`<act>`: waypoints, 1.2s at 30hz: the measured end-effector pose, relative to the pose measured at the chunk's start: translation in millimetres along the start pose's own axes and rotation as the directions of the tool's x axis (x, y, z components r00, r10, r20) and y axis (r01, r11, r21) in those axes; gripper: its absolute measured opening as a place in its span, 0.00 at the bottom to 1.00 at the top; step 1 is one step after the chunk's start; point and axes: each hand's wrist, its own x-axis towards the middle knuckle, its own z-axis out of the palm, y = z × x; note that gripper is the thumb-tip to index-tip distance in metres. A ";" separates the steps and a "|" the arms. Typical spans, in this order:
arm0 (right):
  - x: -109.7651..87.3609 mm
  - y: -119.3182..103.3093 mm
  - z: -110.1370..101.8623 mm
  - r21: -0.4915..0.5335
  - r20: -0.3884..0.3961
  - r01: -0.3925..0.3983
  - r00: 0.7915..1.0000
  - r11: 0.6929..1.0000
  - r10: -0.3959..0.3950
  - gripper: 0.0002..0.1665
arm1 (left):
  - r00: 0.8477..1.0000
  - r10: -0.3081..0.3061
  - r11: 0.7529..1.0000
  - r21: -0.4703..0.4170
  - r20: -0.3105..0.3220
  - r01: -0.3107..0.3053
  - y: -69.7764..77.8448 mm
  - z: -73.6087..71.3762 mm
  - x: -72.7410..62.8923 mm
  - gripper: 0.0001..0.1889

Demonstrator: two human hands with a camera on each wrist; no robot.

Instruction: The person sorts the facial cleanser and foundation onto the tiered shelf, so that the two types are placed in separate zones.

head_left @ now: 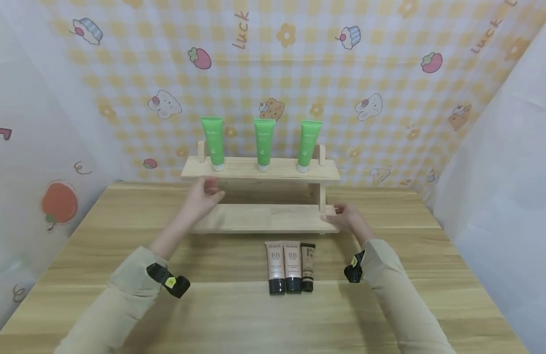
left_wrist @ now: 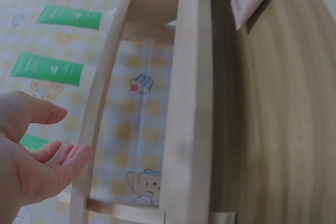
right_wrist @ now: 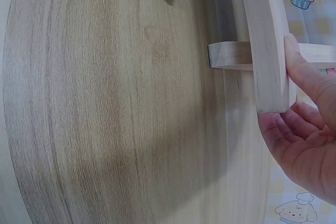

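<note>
A two-tier wooden shelf rack [head_left: 273,219] stands toward the back of the table. Three green tubes [head_left: 264,145] stand spaced along its upper board [head_left: 242,169], white caps down. My right hand [head_left: 347,217] grips the right end of the lower board [right_wrist: 273,51], thumb on top and fingers curled beneath in the right wrist view. At the rack's left end is my left hand [head_left: 202,199], its fingers loosely bent and holding nothing. In the left wrist view the fingertips [left_wrist: 81,156] lie right at the upper board's edge, overlapping the nearest green tube.
In front of the rack, two pinkish BB cream tubes [head_left: 276,268] and a smaller brown tube with a black cap [head_left: 307,268] lie side by side on the wooden table [head_left: 228,319]. A yellow checked cloth [head_left: 282,73] hangs behind, with white cloth [head_left: 499,147] at both sides.
</note>
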 end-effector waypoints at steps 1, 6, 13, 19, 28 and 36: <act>0.0 -0.3 -0.3 -0.002 0.004 0.002 1.000 1.000 -0.002 0.41 | 1.000 0.001 1.000 0.014 0.019 -0.001 -1.2 2.8 -2.2 0.28; -0.7 -1.3 -1.4 -0.021 0.012 0.005 1.000 1.000 -0.005 0.42 | 0.994 0.013 0.999 0.049 0.109 -0.019 -4.8 15.9 -12.6 0.29; -1.1 -3.4 -2.4 0.010 0.009 -0.007 1.000 1.000 0.007 0.42 | 0.987 0.004 0.999 0.043 0.160 -0.011 -8.1 32.2 -17.4 0.28; -1.1 -3.6 -2.2 -0.001 0.015 -0.014 1.000 1.000 0.014 0.42 | 0.983 -0.041 0.998 0.045 0.181 0.034 -12.4 43.9 -20.4 0.27; 1.3 -3.1 -0.8 -0.001 0.009 -0.001 1.000 1.000 0.001 0.42 | 0.972 -0.022 0.995 0.099 0.232 -0.001 -21.9 67.6 -30.1 0.25; 2.8 -0.9 -0.7 -0.013 0.001 0.002 1.000 1.000 -0.002 0.42 | 0.960 -0.065 0.996 0.070 0.271 0.048 -26.8 91.9 -40.8 0.24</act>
